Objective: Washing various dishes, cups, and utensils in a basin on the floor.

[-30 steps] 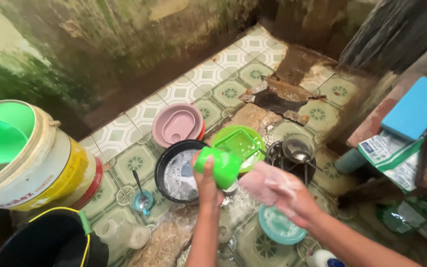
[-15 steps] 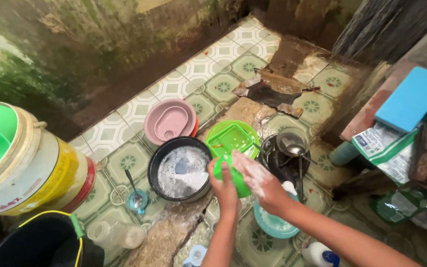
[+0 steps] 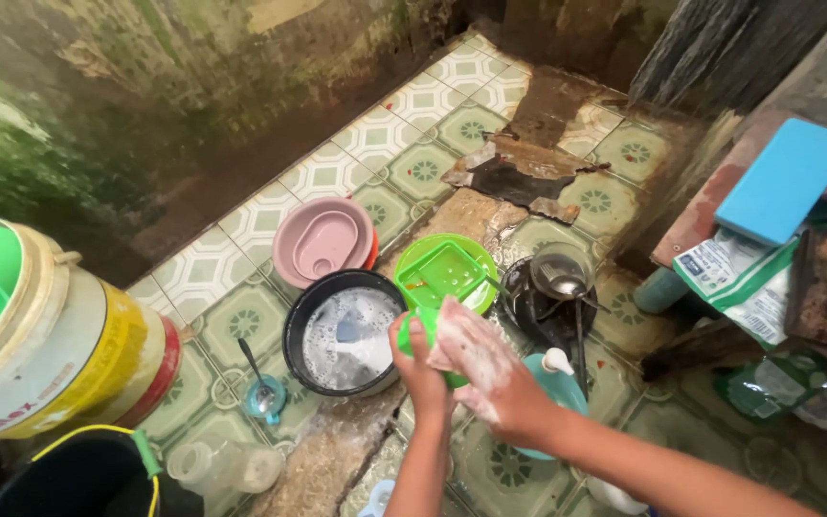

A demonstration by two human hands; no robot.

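Fingers [image 3: 404, 337] of the left hand [image 3: 420, 369] are wrapped around a green cup [image 3: 425, 330], which is held above the tiled floor [image 3: 241, 316], just beside a black pot of soapy water [image 3: 342, 330]. Soapy fingers [image 3: 452, 321] of the right hand [image 3: 480, 369] are pressed closed against the cup's side. A green plate [image 3: 447, 270] is seen just behind, a teal dish [image 3: 557, 378] below.

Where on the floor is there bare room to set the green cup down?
Bare tiles lie between the pink basin and the mossy wall, and beyond the broken tile patch. It is crowded around the black soapy pot, green plate, dark pan and both hands.
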